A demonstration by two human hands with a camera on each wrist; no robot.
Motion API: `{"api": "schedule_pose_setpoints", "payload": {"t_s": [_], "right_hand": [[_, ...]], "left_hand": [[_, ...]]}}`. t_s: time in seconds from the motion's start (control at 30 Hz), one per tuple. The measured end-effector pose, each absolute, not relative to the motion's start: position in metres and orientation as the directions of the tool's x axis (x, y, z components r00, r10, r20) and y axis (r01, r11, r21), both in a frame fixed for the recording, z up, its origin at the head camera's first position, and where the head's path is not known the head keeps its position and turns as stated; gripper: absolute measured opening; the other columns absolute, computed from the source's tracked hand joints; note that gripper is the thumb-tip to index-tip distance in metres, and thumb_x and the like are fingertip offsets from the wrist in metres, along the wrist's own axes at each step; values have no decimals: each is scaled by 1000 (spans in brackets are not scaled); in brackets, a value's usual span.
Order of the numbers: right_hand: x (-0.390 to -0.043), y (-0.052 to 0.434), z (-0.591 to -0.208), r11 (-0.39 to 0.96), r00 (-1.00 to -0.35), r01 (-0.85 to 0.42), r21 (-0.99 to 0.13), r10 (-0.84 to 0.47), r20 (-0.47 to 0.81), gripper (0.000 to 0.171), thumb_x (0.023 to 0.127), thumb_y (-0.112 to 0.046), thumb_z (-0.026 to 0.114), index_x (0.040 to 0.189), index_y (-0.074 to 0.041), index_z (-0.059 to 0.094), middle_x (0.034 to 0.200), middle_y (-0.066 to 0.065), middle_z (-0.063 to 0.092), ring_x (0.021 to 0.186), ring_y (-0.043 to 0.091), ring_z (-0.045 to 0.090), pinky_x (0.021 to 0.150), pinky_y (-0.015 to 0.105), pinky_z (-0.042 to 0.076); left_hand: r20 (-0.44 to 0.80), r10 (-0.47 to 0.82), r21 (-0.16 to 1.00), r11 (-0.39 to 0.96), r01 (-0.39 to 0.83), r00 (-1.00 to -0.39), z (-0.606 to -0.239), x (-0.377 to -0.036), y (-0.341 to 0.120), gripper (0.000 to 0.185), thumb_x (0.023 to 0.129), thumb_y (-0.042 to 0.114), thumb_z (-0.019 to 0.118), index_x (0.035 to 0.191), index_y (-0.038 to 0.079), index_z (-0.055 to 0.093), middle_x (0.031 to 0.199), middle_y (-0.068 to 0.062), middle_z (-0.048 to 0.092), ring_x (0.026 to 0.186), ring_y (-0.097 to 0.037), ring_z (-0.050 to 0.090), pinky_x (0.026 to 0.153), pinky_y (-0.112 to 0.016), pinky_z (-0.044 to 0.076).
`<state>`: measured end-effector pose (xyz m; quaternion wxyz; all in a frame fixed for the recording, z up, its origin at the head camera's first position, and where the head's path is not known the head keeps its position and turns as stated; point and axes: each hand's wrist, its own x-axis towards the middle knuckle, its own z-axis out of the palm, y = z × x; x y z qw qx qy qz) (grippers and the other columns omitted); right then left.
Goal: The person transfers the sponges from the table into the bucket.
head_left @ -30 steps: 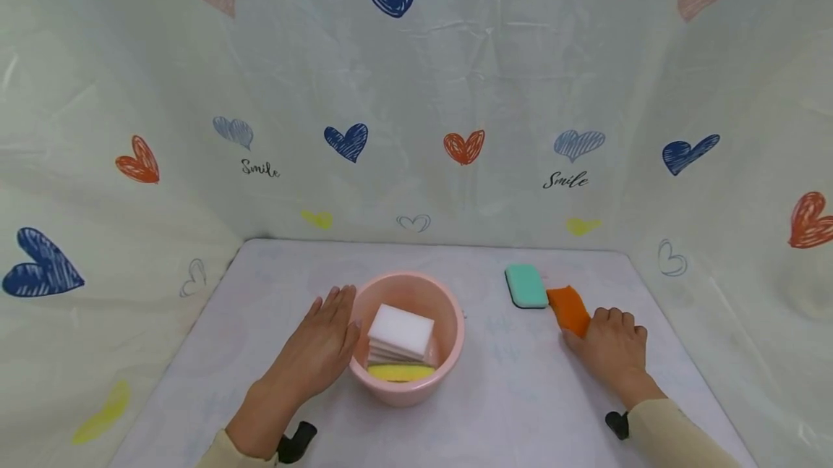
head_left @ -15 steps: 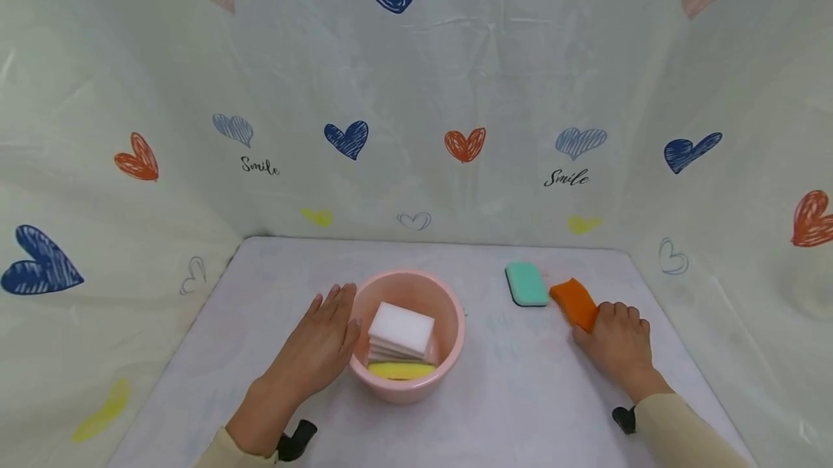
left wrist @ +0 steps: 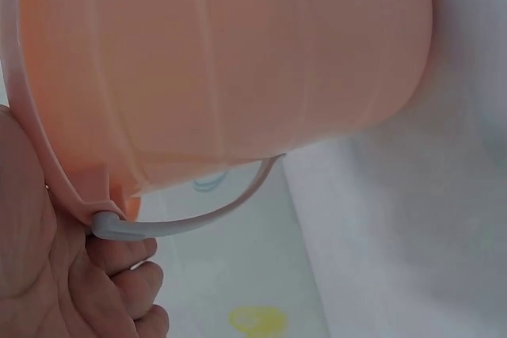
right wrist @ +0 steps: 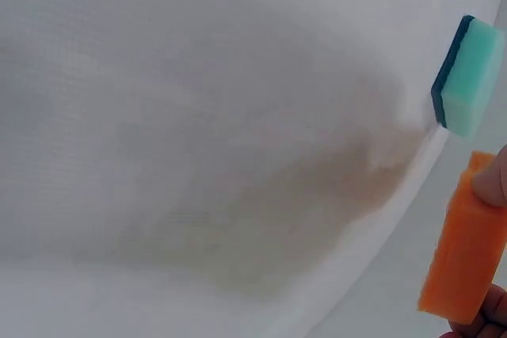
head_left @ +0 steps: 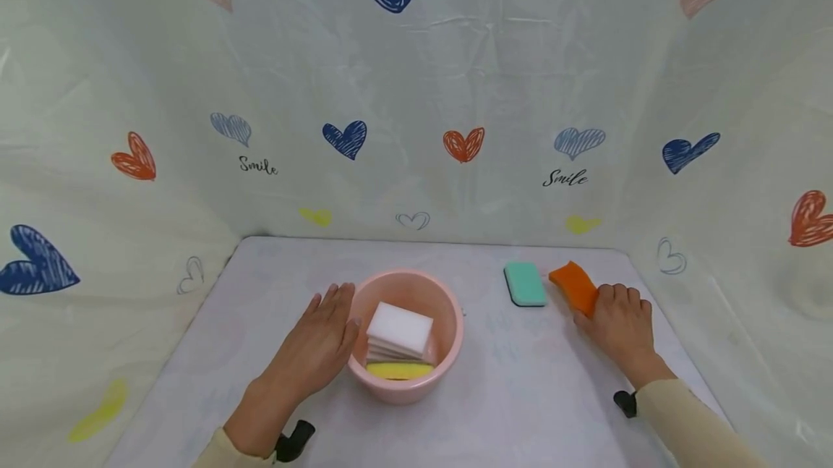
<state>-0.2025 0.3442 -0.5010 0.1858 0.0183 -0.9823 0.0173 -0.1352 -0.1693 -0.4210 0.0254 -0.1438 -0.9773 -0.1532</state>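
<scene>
The orange sponge (head_left: 573,288) is lying near the far right corner of the desk (head_left: 520,396), just beside a green sponge (head_left: 524,284) that sits a little nearer the middle. The right hand (head_left: 621,327) is closing its grip on the orange sponge's near end; in the right wrist view the sponge (right wrist: 466,243) is being pinched between a fingertip on top and another below, though only the tips are showing, so how firm the hold is stays uncertain. For a clean lift, the fingers should be settling deeper along the long sides before rising, and the sponge should be coming up without nudging the green one (right wrist: 467,77).

Further in, toward the middle of the desk, the pink bucket (head_left: 449,309) is holding a stack of white sponges (head_left: 400,330) and a yellow sponge (head_left: 400,370). The left hand (head_left: 315,349) is resting flat against the bucket's left wall, fingers straight and gripping nothing, steadying it. Keeping that palm pressed there should be stopping the bucket (left wrist: 230,61) from sliding.
</scene>
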Motion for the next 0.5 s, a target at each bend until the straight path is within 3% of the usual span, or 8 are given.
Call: {"api": "schedule_pose_setpoints", "payload": {"t_s": [0.2,0.5], "right_hand": [[-204,335,-489,996,-922,-79,-37,-59,383,54,83,-32,82,102,9,53,87,22,50,84,41,45,69,51,40],[-204,304,-466,990,-916,-132,-56,-100,388,55,83,-29,85,109,9,55,95,23,54,93,42,46,77,55,43]], "left_hand": [[147,286,237,919,315,-947,-420,-134,-169,59,112,26,49,158,-9,38,163,-27,42,155,-43,36,128,-59,28],[95,264,250,927,280,-960,-420,-135,-168,62,113,30,44,161,-8,34,166,-26,39,157,-41,32,129,-58,26]]}}
